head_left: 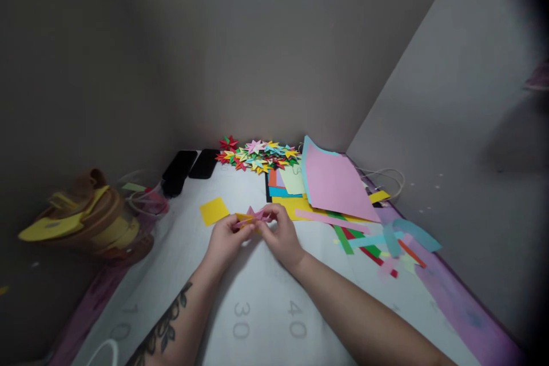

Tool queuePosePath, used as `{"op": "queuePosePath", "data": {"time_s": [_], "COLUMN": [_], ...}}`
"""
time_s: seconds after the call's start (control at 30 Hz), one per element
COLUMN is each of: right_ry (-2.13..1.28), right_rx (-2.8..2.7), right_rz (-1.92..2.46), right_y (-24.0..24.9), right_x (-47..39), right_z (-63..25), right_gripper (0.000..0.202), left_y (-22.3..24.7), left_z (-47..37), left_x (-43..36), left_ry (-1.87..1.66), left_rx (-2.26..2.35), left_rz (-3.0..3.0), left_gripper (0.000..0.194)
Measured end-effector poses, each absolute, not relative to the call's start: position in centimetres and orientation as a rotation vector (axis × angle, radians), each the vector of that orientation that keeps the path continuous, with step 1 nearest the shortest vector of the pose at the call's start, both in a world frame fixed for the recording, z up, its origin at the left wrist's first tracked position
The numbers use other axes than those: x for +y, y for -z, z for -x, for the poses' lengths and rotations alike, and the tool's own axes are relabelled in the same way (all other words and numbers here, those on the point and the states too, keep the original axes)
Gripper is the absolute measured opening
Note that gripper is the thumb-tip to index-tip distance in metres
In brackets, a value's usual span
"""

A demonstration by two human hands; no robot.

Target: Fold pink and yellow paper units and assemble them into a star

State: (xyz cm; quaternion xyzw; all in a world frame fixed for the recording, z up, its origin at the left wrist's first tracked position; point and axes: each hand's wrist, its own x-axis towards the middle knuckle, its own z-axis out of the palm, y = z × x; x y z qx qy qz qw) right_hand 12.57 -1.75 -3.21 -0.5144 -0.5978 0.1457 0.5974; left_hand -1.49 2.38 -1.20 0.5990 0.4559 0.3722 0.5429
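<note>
Near the middle of the white table cover, my left hand [226, 237] and my right hand [281, 235] meet around a small folded paper star [253, 215] in pink and yellow. Both hands pinch it, the left at its yellow side and the right at its pink side. My fingers cover part of its lower edge. Just beyond my left hand lies a flat yellow paper square [214, 211]. Farther back is a heap of finished-looking paper stars [261, 155] in red, green, yellow, pink and blue.
Coloured paper sheets, a large pink one [338, 183] on top, lie back right. Cut paper strips [364, 243] scatter on the right. Two black phone-like slabs [204, 163] lie back left. A brown pot-like container [103, 217] stands at the left edge. Walls enclose the back and right.
</note>
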Motion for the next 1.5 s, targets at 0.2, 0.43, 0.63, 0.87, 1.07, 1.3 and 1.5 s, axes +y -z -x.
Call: {"op": "queuePosePath", "data": {"time_s": [0.2, 0.43, 0.63, 0.87, 1.07, 1.3, 1.5], "right_ry": [-0.149, -0.144, -0.174, -0.252, -0.354, -0.306, -0.282], "right_rx": [-1.467, -1.465, -1.447, -1.418, -1.305, -1.347, -1.364], "right_rz": [1.215, 1.224, 1.223, 1.235, 1.291, 1.27, 1.283], "right_y": [2.31, 2.23, 2.2, 2.36, 2.35, 2.4, 2.41], "right_x": [-2.06, -2.05, -2.11, -2.14, -2.02, -2.1, -2.26], "right_z": [-12.72, -12.56, -12.48, -12.44, -12.16, -12.13, -12.26], "right_gripper": [0.006, 0.008, 0.009, 0.01, 0.008, 0.007, 0.007], "left_y": [1.41, 1.2, 1.32, 1.22, 1.65, 1.61, 1.46], "left_z": [1.55, 1.71, 1.76, 1.93, 2.0, 1.78, 1.84], "left_x": [2.32, 2.21, 2.32, 2.06, 2.12, 2.09, 2.04], "left_ry": [-0.921, -0.941, -0.977, -1.177, -1.135, -1.102, -1.093], "left_rx": [1.122, 1.121, 1.076, 1.038, 1.03, 1.066, 1.098], "left_rz": [-1.494, -1.596, -1.604, -1.661, -1.686, -1.66, -1.674], "left_gripper": [0.017, 0.015, 0.016, 0.014, 0.013, 0.013, 0.012]}}
